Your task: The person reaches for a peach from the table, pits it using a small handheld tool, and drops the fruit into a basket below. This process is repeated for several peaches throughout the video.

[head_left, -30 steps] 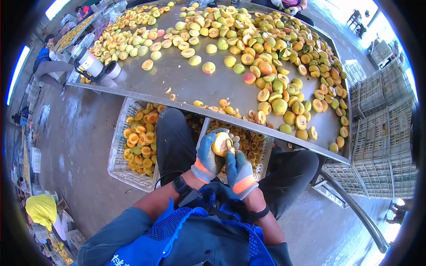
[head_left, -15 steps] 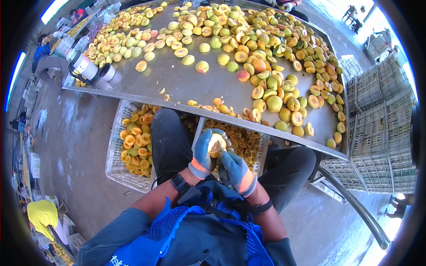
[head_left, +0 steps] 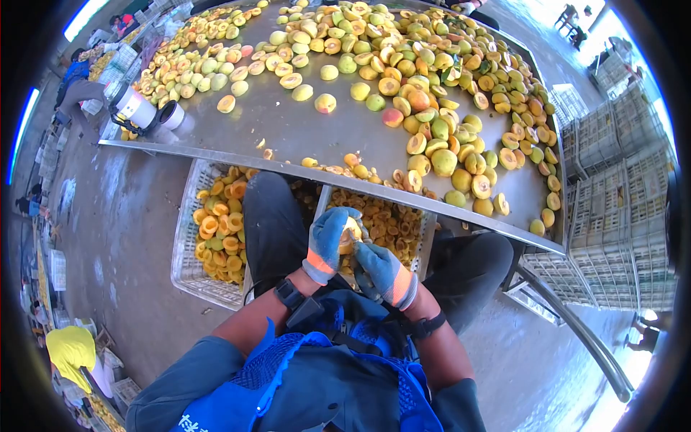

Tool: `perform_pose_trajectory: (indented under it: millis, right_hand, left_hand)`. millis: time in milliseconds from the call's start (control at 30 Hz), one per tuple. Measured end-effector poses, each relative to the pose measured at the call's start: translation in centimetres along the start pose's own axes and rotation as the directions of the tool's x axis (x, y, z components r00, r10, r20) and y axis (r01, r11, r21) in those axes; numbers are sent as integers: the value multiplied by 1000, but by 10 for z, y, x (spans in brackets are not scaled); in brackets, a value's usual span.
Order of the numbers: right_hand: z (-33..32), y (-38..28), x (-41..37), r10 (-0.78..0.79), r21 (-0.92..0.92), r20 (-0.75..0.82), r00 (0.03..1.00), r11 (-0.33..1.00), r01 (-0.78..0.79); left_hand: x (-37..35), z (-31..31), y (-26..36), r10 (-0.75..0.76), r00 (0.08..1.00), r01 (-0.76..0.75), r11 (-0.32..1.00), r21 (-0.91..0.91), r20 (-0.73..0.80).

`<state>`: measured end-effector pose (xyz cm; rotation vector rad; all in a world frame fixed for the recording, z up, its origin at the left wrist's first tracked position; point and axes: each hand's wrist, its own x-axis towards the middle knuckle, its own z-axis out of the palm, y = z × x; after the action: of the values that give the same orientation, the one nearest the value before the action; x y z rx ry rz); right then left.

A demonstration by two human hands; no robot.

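My left hand [head_left: 329,241], in a blue-grey glove with an orange cuff, is closed around a halved yellow peach [head_left: 348,242] above my lap. The peach's cut face is turned toward my right hand [head_left: 381,270], gloved alike, whose fingers are closed right beside the fruit. A small thin tool [head_left: 353,235] shows at the cut face and seems to come from the right fingers; most of it is hidden. Beneath the hands stands a crate [head_left: 426,248] of small orange-brown pieces. On my left, a white plastic crate [head_left: 185,261] holds hollowed peach halves.
A metal table [head_left: 288,137] spans the front, its edge just beyond my knees, with many halved peaches [head_left: 432,86] on it. A thermos flask [head_left: 135,108] and its cup [head_left: 171,114] stand at the left. Stacked crates [head_left: 619,209] and a curved metal bar [head_left: 576,335] are at right.
My left hand has turned slightly, so less of the peach's cut face shows. Both hands stay together at the fruit. The whole view has shifted a little.
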<state>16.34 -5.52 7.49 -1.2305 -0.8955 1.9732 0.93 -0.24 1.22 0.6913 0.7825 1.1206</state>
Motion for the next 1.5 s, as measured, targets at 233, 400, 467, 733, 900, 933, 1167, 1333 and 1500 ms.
perform_pose_trajectory:
  millis: [233, 400, 467, 733, 900, 933, 1167, 1333, 1500]
  right_hand:
    - [-7, 13, 8, 27, -28, 51, 998, 999, -26]
    - [13, 14, 17, -12, 66, -74, 997, 998, 17]
    - [14, 10, 16, 6, 61, -77, 997, 998, -1]
    - [2, 27, 22, -125, -132, -28, 992, 984, 120]
    - [2, 28, 14, 84, 281, 63, 994, 955, -99]
    - [2, 30, 15, 92, 347, 68, 993, 931, -110]
    - [3, 34, 22, 75, 87, -61, 995, 994, -70]
    - [12, 29, 25, 77, -63, -120, 990, 994, -85]
    - [13, 40, 34, 53, -110, -168, 984, 991, -72]
  left_hand:
    - [-1, -8, -5, 102, 993, -105, 993, 51, 60]
    - [-3, 17, -10, 103, 959, -130, 988, -87, -265]
    - [-3, 15, -13, 90, 964, -119, 988, -99, -252]
    - [1, 0, -7, -196, 980, 197, 915, -352, 38]
    - [10, -17, -4, -190, 963, 233, 943, -236, 189]
    - [12, -16, -2, -207, 960, 248, 940, -233, 189]
    - [12, -11, 4, -316, 935, 348, 907, -239, 163]
    - [14, -20, -1, -367, 924, 383, 900, -209, 109]
    - [18, -23, -10, -416, 909, 406, 894, -192, -17]
